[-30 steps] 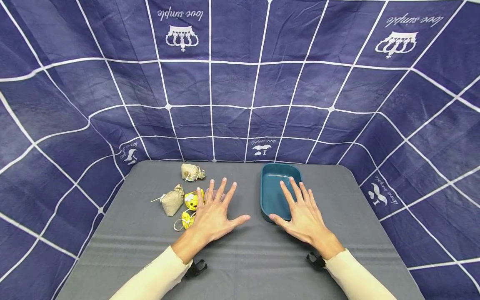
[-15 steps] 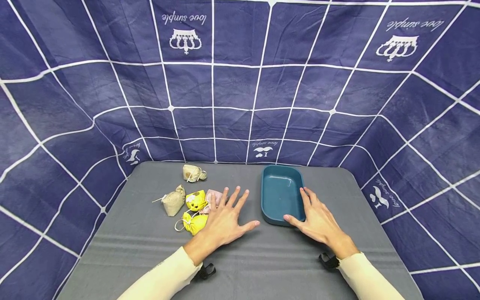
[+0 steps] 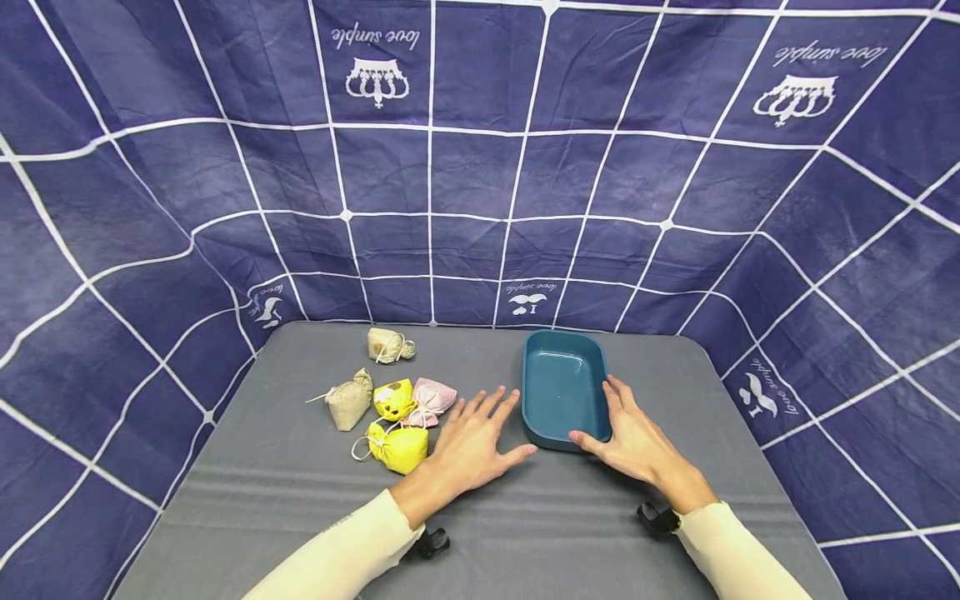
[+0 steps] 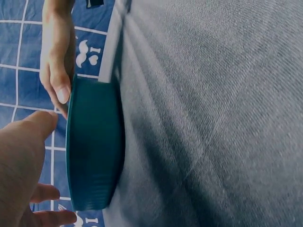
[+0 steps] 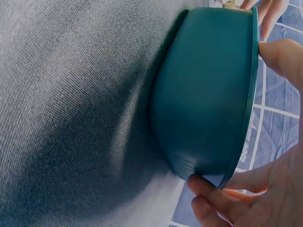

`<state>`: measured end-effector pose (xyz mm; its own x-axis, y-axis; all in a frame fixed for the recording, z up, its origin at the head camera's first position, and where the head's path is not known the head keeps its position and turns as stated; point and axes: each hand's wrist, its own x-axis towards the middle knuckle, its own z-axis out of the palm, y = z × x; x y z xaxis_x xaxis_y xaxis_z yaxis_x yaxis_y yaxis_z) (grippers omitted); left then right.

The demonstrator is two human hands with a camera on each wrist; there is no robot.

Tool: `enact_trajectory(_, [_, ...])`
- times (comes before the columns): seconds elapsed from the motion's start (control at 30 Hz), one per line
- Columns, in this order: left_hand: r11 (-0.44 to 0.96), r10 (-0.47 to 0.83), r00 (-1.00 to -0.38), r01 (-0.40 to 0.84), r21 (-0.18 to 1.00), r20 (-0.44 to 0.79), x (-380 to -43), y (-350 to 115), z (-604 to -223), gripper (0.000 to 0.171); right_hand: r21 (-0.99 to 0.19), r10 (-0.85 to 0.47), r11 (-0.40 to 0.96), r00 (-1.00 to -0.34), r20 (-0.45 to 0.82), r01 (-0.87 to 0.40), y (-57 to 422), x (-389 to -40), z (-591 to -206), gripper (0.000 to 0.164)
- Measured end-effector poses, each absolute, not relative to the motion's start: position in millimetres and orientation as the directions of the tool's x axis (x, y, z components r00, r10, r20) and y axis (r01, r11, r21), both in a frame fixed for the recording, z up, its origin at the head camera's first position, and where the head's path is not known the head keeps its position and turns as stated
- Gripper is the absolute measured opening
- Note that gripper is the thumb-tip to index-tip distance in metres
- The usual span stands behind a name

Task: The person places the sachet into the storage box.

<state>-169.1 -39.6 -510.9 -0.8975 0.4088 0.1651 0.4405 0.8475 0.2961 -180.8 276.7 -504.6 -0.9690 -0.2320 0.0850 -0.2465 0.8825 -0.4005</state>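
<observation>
A teal rectangular box point(image 3: 566, 392), with an open top, stands on the grey table. My right hand point(image 3: 641, 442) grips its near right corner. In the right wrist view, the thumb touches the rim and the fingertips point(image 5: 201, 185) press the outer wall. To the left of the box, my left hand point(image 3: 472, 450) hovers with its fingers spread, holding nothing. In the left wrist view, its thumb is close to the rim but apart from it. Nearest on that hand's other side are a pink drawstring pouch point(image 3: 435, 397) and a plain yellow drawstring pouch point(image 3: 403, 450).
Further left lie a patterned yellow pouch point(image 3: 393, 398) and a tan pouch point(image 3: 349, 402), with a beige pouch point(image 3: 386, 343) towards the back edge. Blue cloth point(image 3: 480, 167) with white grid lines walls in the grey table point(image 3: 540, 533) at the back and sides.
My left hand has moved right, away from the pouches and towards the box, uncovering the pink and yellow pouches. My right hand has moved from above the box to its right corner.
</observation>
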Motion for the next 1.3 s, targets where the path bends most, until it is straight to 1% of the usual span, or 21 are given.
enact_trajectory(0.27, [0.839, 0.438, -0.881, 0.472, 0.270, 0.182, -169.1, -38.2, -516.5, 0.085, -0.413, -0.255, 0.868, -0.961, 0.102, -0.275, 274.0, -180.0, -510.4, 0.123])
enact_trajectory(0.47, [0.842, 0.425, -0.883, 0.467, 0.272, 0.200, -165.5, -40.4, -518.1, 0.080, -0.419, -0.280, 0.856, -0.953, 0.114, -0.302, 270.1, -179.4, -508.7, 0.122])
enact_trajectory(0.77, [0.837, 0.418, -0.864, 0.486, 0.251, 0.280, -160.8, -56.2, -516.4, 0.069, -0.448, -0.322, 0.830, -0.942, 0.097, -0.331, 255.8, -179.3, -507.3, 0.123])
enact_trajectory(1.0, [0.828, 0.407, -0.848, 0.499, 0.253, 0.339, -154.4, -72.0, -519.8, 0.065, -0.475, -0.363, 0.804, -0.928, 0.087, -0.359, 244.1, -178.2, -507.6, 0.119])
enact_trajectory(1.3, [0.823, 0.392, -0.848, 0.496, 0.277, 0.356, -146.5, -90.1, -522.0, 0.067, -0.510, -0.379, 0.787, -0.924, 0.045, -0.348, 231.6, -177.8, -505.4, 0.137])
